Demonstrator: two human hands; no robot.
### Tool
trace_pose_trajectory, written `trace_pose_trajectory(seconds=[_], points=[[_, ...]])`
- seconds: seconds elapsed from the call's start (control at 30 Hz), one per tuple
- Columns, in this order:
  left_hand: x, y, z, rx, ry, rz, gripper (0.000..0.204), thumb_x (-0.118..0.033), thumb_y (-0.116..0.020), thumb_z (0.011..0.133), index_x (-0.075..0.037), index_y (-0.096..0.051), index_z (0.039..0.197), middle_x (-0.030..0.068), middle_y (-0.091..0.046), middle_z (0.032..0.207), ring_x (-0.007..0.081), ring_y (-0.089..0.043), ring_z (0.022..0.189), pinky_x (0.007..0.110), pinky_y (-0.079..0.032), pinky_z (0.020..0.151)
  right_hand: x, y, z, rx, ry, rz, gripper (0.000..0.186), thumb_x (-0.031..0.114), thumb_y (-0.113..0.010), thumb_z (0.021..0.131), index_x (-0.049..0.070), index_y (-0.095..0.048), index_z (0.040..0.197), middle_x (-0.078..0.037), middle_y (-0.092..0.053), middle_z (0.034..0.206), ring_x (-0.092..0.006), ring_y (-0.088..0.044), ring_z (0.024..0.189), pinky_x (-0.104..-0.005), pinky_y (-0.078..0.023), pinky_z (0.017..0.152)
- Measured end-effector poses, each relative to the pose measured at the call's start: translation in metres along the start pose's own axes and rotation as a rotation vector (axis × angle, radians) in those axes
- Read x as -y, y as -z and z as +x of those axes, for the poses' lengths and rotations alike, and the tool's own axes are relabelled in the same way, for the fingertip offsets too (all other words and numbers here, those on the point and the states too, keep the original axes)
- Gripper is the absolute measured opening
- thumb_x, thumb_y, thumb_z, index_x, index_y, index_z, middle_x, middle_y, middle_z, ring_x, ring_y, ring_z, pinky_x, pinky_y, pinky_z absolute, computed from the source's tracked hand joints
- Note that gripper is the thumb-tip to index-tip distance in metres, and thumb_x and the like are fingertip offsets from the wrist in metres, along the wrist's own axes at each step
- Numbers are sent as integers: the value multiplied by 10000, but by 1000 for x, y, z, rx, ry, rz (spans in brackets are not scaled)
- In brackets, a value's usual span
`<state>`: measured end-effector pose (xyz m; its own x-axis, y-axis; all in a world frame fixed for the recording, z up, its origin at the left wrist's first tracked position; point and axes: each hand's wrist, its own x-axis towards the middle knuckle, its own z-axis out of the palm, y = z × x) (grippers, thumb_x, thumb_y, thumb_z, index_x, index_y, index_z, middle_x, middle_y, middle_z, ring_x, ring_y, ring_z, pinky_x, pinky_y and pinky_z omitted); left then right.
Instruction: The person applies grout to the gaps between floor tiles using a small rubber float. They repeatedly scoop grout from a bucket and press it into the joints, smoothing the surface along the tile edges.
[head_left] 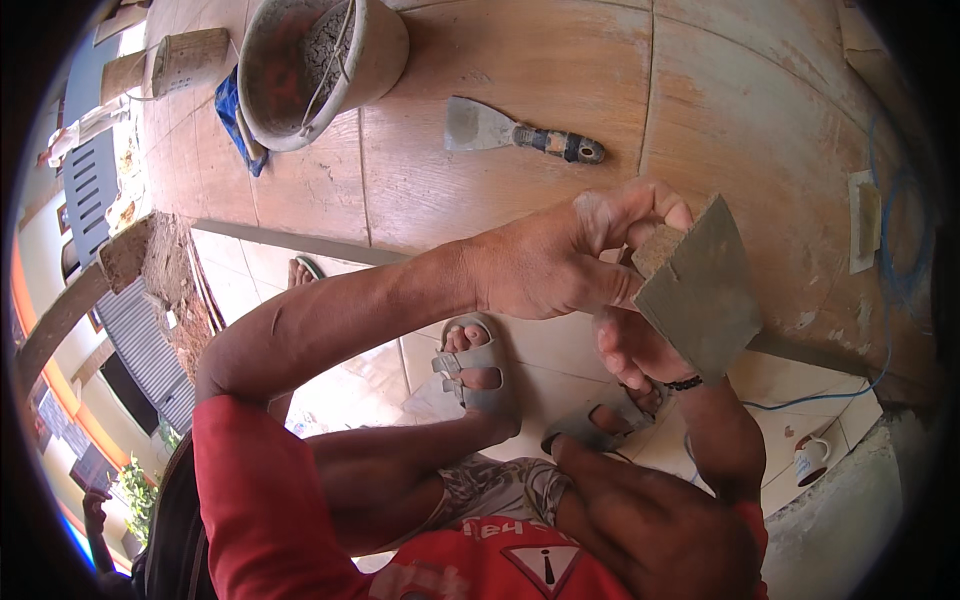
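My left hand (pixel 585 255) is closed on a small flat float (pixel 705 285), a grey, roughly square plate with a brownish block on one side. My thumb and fingers are at the block, and the plate is tilted up. Under the plate's lower edge is my right hand (pixel 640 345), its fingers loosely bent and apart; the plate hides part of it. A dark beaded bracelet circles that wrist. Beyond my hands a wide scraper (pixel 520 132) with a black handle lies on the tiled ledge (pixel 560 60).
A dirty bucket (pixel 375 75) with grey mortar and a wire handle stands far left, beside a blue plastic piece (pixel 232 115). Blue cable (pixel 820 402) runs along the right. A white mug (pixel 812 460) lies lower right. My sandalled feet are below the ledge; another foot (pixel 303 270) shows nearby.
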<state>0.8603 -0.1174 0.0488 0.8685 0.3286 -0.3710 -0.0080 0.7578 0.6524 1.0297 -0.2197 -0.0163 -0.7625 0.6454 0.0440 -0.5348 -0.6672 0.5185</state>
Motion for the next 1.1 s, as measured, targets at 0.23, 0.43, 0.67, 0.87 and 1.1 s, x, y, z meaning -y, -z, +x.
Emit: trace_pose_trajectory(seconds=[0.23,0.43,0.67,0.87,1.1], points=[[-19,9,-23,-45,-75,236,467,147,-596,798,-41,-466,1205,105,-505,1290,188,-454,1259,333,-369,1052,20,40,-15,-170,-90,10,613,473,-596,885,-52,-497,1185,-278,-589,903,-325,-605,644,-374,-520,492],[-3,21,-49,-128,-54,306,605,111,-625,790,-92,-426,1325,137,-326,1479,260,-376,1341,386,-361,1085,16,42,-3,-349,-46,-233,446,338,-619,905,1,-492,1167,-163,-605,854,-170,-537,531,-273,-432,433],[59,40,-199,-677,364,588,804,-53,-675,855,-185,-227,1509,183,-494,1351,297,-523,1198,405,-467,984,29,16,66,-751,-27,-1182,446,185,-651,900,16,-481,1276,-84,-638,1029,-95,-596,896,-251,-507,766],[93,-28,-329,-812,680,527,714,-21,-671,851,-118,-325,1468,114,-592,1231,220,-591,1055,368,-491,934,17,89,130,-508,-127,-1868,334,116,-637,891,-24,-575,1188,-29,-623,964,-100,-591,820,-244,-495,665],[143,-42,-310,-974,355,502,707,15,-676,835,-102,-355,1454,112,-601,1229,225,-593,1060,373,-488,926,-26,121,194,-333,-255,-2193,281,120,-642,853,31,-634,1119,-161,-690,962,-211,-654,837,-339,-516,767]])
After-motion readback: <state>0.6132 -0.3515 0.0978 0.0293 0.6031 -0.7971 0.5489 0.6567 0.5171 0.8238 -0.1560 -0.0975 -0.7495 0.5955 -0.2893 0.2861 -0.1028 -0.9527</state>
